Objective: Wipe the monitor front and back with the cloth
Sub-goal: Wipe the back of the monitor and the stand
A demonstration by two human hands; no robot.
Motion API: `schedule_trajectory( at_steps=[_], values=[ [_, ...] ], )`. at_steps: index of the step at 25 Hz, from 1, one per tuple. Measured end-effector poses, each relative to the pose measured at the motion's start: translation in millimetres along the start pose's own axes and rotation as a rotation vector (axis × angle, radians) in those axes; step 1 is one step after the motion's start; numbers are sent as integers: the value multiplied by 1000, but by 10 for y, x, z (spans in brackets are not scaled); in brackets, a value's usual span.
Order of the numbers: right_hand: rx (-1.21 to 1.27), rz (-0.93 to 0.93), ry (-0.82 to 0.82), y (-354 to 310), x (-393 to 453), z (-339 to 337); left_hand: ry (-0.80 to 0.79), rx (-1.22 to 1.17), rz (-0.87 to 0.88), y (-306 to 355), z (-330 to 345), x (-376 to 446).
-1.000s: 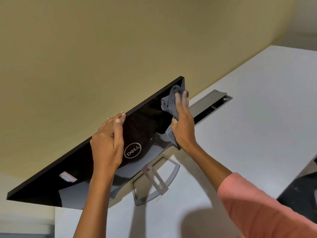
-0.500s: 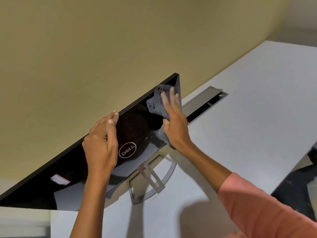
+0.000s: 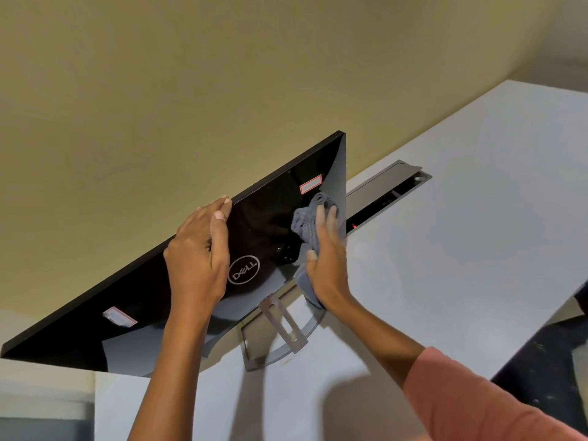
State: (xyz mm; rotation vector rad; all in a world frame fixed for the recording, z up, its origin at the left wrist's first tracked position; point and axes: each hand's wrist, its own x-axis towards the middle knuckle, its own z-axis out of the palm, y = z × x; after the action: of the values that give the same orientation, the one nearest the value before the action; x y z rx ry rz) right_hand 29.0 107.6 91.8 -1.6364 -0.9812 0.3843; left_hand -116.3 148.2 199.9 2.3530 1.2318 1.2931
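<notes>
The glossy black back of the monitor (image 3: 270, 218) faces me, tilted, with a round logo in its middle. My left hand (image 3: 197, 256) holds its top edge, fingertips over the rim and thumb on the back. With flat fingers, my right hand (image 3: 327, 259) presses a grey cloth (image 3: 304, 224) against the back near the right edge, just below a red-bordered sticker (image 3: 311, 183). Part of the cloth hangs below my palm. The screen side is hidden.
The monitor stands on a curved grey stand (image 3: 280, 332) on a white desk (image 3: 461, 249), close to a beige wall (image 3: 222, 74). A cable slot with a raised grey flap (image 3: 381, 192) lies just right of the monitor. A dark object (image 3: 547, 361) sits beyond the desk's right edge.
My right hand slid the cloth down from the monitor's top right corner, uncovering the red-bordered sticker. My left hand kept its hold on the top edge.
</notes>
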Motion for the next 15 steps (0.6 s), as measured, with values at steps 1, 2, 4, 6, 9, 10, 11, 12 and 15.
schedule_trajectory(
  at_steps=[1, 2, 4, 6, 9, 10, 11, 12, 15],
  values=[
    [-17, -106, -2, -115, -32, 43, -6, 4, 2, -2, -6, 4],
    [-38, -196, -2, -231, -12, 62, -14, 5, 6, -7, -11, 9],
    [-67, -305, 22, -397, 144, 24, -28, 14, 14, -13, -22, 17],
    [-78, -315, 75, -424, 347, -67, -40, 24, 10, -8, -41, 16],
    [-136, -258, 140, -220, 459, -168, -77, 24, 19, 5, -68, 11],
    [-141, -229, 136, -137, 415, -159, -97, 34, 32, 3, -77, 11],
    [-139, -214, 110, -57, 339, -131, -116, 52, 51, -2, -90, 4],
    [-153, -220, 73, 24, 236, -89, -127, 72, 68, -6, -103, -9],
    [-284, -281, -95, 180, -45, 44, -57, 146, 64, -71, -181, -101]
  ],
)
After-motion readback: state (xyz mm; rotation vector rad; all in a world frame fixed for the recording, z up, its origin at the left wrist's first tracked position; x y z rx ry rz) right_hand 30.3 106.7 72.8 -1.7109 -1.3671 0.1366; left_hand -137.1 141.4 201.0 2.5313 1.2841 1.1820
